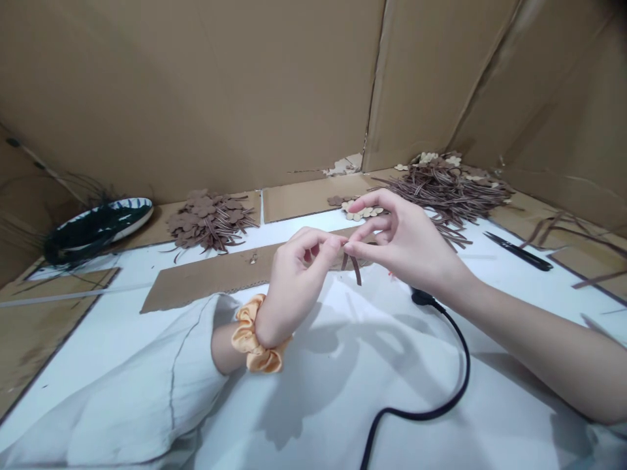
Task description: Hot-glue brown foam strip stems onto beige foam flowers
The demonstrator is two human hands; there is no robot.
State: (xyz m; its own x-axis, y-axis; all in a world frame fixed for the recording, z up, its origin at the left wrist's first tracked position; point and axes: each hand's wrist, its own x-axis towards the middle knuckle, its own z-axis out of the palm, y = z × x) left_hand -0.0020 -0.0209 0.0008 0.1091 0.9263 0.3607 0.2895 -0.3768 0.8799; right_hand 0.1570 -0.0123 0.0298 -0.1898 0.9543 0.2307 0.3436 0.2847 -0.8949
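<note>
My left hand [304,281], with an orange scrunchie [257,334] at its wrist, is closed in a pinch at the middle of the view. Its fingertips meet those of my right hand [411,241], where thumb and index finger also pinch while the other fingers are curved and spread. Thin brown strips [356,269] hang down from between the two pinches. Their upper part is hidden by my fingertips. Behind my right hand lie small pale and brown flower-shaped cutouts [365,213].
Brown flower cutouts with strips are heaped [210,219] at back left. A larger pile of strips [450,189] lies at back right, near black snips [519,251]. A plate [142,212] holds dark thread. A black cable [460,385] crosses the front. Cardboard walls [220,98] stand behind.
</note>
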